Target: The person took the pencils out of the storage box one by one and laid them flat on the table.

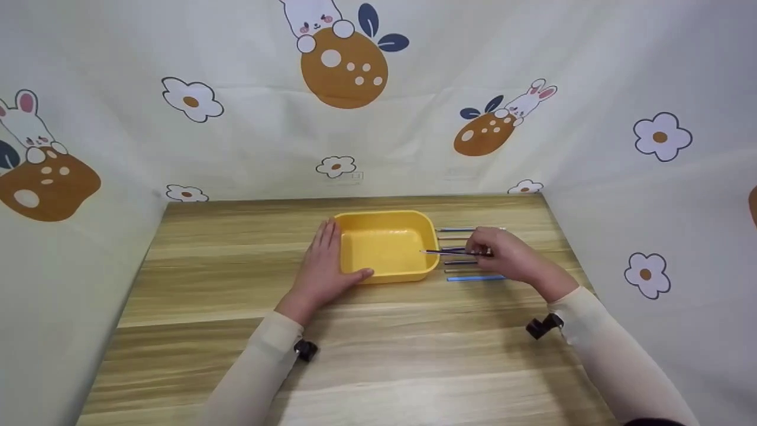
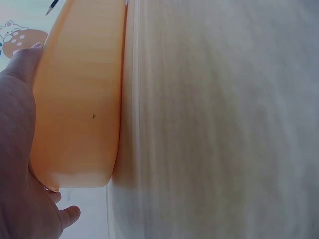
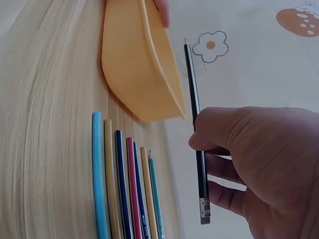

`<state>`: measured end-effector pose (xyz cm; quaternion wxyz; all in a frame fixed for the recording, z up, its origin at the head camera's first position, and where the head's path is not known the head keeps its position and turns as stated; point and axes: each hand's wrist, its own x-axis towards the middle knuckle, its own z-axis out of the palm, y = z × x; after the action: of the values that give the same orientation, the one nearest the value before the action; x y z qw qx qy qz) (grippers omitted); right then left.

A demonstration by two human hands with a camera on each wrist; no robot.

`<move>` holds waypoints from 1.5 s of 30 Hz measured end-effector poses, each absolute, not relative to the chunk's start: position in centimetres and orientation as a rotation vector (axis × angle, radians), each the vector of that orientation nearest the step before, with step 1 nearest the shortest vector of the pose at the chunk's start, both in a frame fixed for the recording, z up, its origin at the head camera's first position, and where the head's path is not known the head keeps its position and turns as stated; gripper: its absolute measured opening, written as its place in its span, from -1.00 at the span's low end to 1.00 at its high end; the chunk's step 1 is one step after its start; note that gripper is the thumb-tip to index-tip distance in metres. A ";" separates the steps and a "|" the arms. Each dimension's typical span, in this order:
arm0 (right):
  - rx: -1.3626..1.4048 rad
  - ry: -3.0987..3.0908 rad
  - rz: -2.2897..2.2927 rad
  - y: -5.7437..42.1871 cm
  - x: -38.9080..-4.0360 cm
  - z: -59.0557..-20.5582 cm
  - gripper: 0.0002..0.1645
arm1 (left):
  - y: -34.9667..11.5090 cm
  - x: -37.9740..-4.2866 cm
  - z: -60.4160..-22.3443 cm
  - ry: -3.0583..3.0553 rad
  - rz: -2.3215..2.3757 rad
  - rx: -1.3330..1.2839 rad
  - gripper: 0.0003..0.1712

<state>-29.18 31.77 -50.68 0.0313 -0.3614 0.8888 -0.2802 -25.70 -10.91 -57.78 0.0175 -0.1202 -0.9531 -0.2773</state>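
A yellow rectangular plastic bin stands on the wooden table, its inside bare. My left hand rests against its left end, fingers fairly straight along the side and thumb lying at the front rim. In my right hand I pinch a dark pencil between thumb and fingers. Its sharpened tip points left over the bin's right rim, and its eraser end extends past my fingers. Beneath that hand, a row of several pencils in blue, yellow, red and teal lies beside the bin. A light blue one is nearest the front.
Pale cloth printed with rabbits and flowers walls in the back and both sides of the table. Small black wrist cameras sit on the left sleeve and the right sleeve.
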 end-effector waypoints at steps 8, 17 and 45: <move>-1.074 2.743 -0.888 33.7 -28.8 -51.8 -0.64 | -10.9 -25.7 -57.8 -2.959 -0.875 -0.373 0.62; -0.948 2.715 -0.891 35.2 -27.9 -51.8 -0.70 | -10.9 -25.7 -57.8 -2.959 -0.872 -0.374 0.62; -0.901 2.703 -0.889 37.4 -26.3 -54.0 -0.69 | -10.9 -25.7 -57.8 -2.956 -0.893 -0.354 0.61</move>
<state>-26.29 37.38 -54.04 0.0782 -0.3008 0.9029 -0.2969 -25.74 -10.88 -57.80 0.0166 -0.1139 -0.9509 -0.2874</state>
